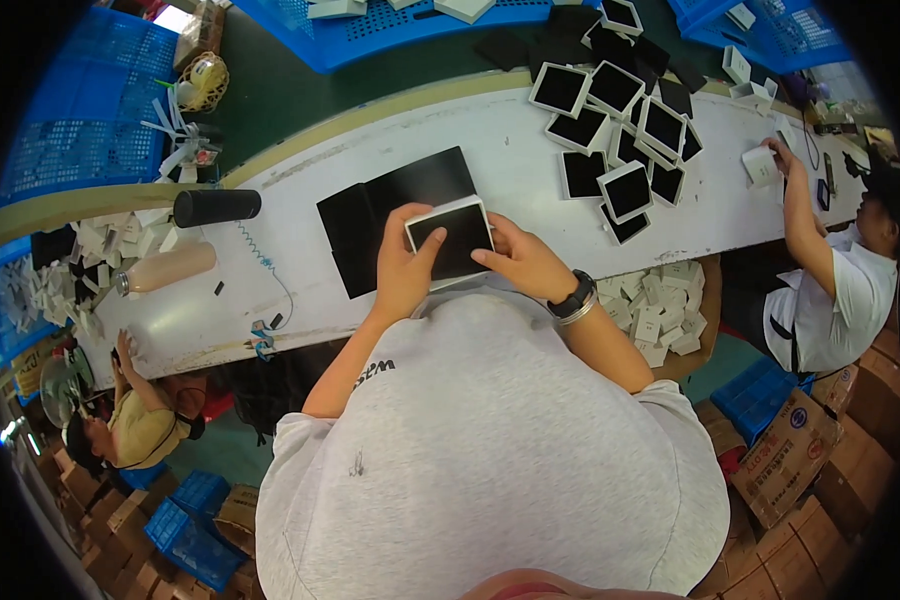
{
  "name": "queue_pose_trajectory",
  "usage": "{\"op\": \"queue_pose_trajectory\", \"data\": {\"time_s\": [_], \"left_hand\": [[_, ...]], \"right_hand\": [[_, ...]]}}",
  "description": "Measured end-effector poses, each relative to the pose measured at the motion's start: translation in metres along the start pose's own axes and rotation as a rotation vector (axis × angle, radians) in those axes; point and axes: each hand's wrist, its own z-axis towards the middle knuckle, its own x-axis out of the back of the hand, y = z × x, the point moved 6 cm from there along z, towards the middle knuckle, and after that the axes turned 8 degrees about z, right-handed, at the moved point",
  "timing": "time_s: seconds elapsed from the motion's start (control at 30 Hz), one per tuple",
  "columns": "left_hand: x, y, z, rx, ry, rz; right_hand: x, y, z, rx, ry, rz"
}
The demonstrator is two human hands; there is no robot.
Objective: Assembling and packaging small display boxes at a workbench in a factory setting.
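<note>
Both hands hold a small white-edged box [457, 238] with a dark upper face, close in front of my body. My left hand [402, 262] grips its left side, thumb lying on the dark face. On the opposite side, my right hand [526, 262] has its fingers around the edge and its thumb at the near right corner. Beneath and behind the box, flat black sheets or pads [345, 225] lie on the white table [300, 190]. A pile of similar white-rimmed boxes with black faces [625, 190] spreads over the table to the right.
A carton of small white boxes [660, 300] stands by my right arm. To the left are a black cylinder [217, 207], a pinkish bottle [170, 268] and a coiled blue cord [260, 255]. Co-workers sit left [140, 430] and right [840, 290]. Blue crates [90, 110] line the back.
</note>
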Motion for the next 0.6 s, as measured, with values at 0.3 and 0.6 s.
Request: {"op": "queue_pose_trajectory", "data": {"time_s": [0.3, 0.6], "left_hand": [[0.000, -0.012, 0.028, 0.020, -0.037, -0.191], [0.110, -0.072, 0.062, 0.012, 0.344, 1.004]], "right_hand": [[0.049, 0.002, 0.017, 0.031, 0.222, -0.082], [0.167, -0.038, 0.046, 0.016, 0.424, 0.266]]}}
